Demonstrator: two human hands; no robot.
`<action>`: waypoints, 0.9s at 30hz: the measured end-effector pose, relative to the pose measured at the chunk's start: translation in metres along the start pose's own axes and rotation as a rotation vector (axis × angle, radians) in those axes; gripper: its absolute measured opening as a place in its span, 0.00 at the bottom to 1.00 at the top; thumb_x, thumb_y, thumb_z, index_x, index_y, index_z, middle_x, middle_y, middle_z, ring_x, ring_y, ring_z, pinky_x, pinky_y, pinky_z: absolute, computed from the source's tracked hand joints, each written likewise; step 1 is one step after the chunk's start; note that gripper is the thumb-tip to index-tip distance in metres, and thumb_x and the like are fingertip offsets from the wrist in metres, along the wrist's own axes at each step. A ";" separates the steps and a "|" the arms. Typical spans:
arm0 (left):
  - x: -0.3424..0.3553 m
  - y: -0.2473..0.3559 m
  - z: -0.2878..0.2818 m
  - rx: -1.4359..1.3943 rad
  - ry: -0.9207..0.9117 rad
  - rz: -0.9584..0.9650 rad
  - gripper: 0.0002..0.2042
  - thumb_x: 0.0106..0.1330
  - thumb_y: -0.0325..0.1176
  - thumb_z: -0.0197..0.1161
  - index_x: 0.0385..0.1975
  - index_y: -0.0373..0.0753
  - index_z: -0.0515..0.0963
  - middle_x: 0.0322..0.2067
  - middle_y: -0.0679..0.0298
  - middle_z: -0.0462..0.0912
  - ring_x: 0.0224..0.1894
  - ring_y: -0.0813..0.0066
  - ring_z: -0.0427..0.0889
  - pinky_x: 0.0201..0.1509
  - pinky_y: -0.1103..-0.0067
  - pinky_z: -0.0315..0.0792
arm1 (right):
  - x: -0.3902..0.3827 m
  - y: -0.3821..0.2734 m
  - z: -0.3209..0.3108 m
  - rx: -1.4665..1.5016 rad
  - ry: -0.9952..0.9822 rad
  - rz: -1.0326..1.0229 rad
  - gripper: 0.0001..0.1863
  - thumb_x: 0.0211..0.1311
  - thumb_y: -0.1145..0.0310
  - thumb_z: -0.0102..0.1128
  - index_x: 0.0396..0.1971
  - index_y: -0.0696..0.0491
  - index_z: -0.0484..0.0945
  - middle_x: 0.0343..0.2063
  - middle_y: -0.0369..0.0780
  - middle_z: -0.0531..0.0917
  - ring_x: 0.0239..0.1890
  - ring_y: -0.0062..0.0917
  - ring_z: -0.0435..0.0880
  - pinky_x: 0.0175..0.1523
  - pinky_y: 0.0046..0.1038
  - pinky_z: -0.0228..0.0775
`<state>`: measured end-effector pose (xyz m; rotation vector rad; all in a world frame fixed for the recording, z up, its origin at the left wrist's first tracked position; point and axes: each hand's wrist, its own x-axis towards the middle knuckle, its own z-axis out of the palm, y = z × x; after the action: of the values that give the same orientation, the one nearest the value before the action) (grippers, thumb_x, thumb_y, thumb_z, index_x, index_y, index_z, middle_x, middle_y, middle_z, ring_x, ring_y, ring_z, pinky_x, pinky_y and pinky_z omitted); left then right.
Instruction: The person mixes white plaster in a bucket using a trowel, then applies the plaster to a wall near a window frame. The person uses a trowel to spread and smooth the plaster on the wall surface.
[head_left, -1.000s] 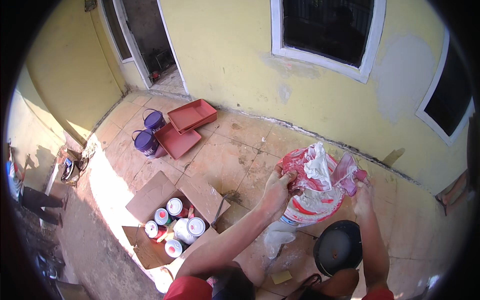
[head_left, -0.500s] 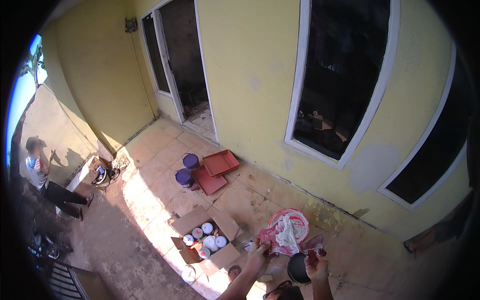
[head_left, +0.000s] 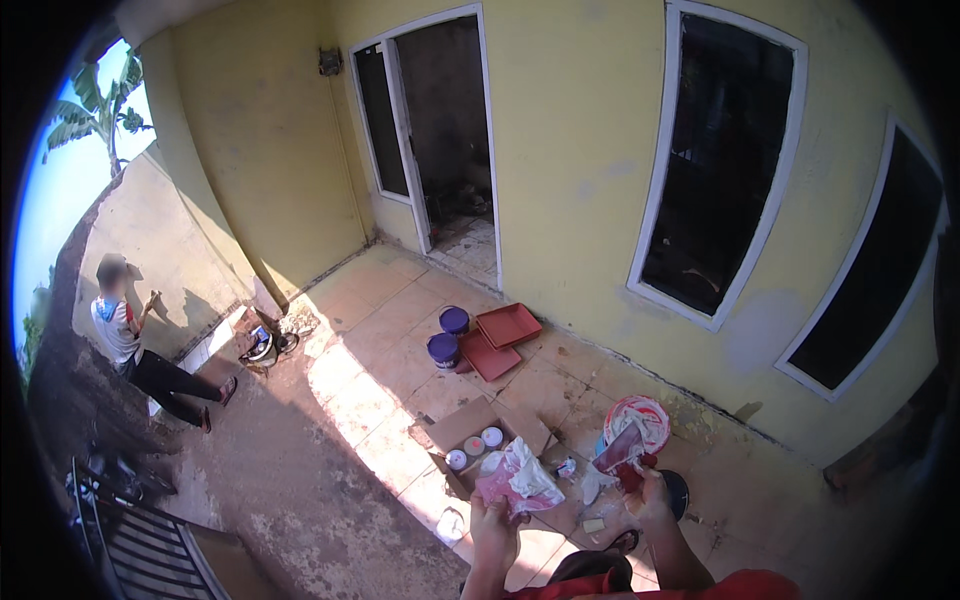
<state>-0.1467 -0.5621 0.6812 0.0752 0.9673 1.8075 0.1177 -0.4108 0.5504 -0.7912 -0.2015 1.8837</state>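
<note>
My left hand (head_left: 493, 535) grips a pinkish flat plastic scraper (head_left: 530, 497) heaped with white putty (head_left: 522, 465). It hangs in front of the open cardboard box (head_left: 462, 428), covering part of the cans inside. My right hand (head_left: 652, 496) is closed on a red putty scraper (head_left: 628, 462), its flat blade pointing up and left. Just beyond that blade stands a pail with a red-and-white smeared rim (head_left: 655, 412). A black bucket (head_left: 679, 494) is partly hidden behind my right hand. Whether the white patch (head_left: 597, 483) below the blade is putty or something on the floor, I cannot tell.
Two purple paint pails (head_left: 444, 350) stand beside stacked red trays (head_left: 497, 352). A white-lidded can (head_left: 450, 524) sits on the sunlit tiles. At the far left another person (head_left: 125, 330) faces a wall. A metal gate (head_left: 140, 540) is at the lower left.
My view has swung left. The left hand has carried its putty-loaded scraper away from the pail to the cardboard box. The right hand's scraper is now against the pail in view.
</note>
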 end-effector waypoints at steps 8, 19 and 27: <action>-0.028 0.165 -0.144 0.003 0.162 0.292 0.16 0.74 0.24 0.55 0.59 0.43 0.70 0.47 0.65 0.81 0.39 0.73 0.83 0.33 0.76 0.78 | -0.023 0.194 0.118 0.082 -0.086 0.276 0.11 0.69 0.72 0.59 0.49 0.48 0.76 0.47 0.42 0.84 0.49 0.37 0.87 0.44 0.44 0.85; 0.064 0.316 -0.260 -0.114 0.270 0.444 0.16 0.74 0.25 0.61 0.59 0.40 0.68 0.45 0.60 0.80 0.34 0.69 0.84 0.31 0.72 0.83 | 0.048 0.362 0.246 0.018 -0.193 0.262 0.12 0.70 0.72 0.59 0.51 0.49 0.77 0.47 0.39 0.85 0.48 0.33 0.87 0.47 0.39 0.87; 0.186 0.466 -0.294 -0.064 0.358 0.419 0.17 0.75 0.25 0.58 0.61 0.41 0.68 0.48 0.61 0.80 0.37 0.69 0.83 0.33 0.71 0.83 | 0.136 0.461 0.400 -0.027 -0.144 0.188 0.13 0.67 0.73 0.59 0.49 0.49 0.77 0.44 0.38 0.85 0.47 0.33 0.87 0.45 0.40 0.86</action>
<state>-0.7214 -0.6454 0.7125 -0.0971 1.2092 2.2875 -0.5066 -0.4159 0.5809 -0.7125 -0.2499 2.1220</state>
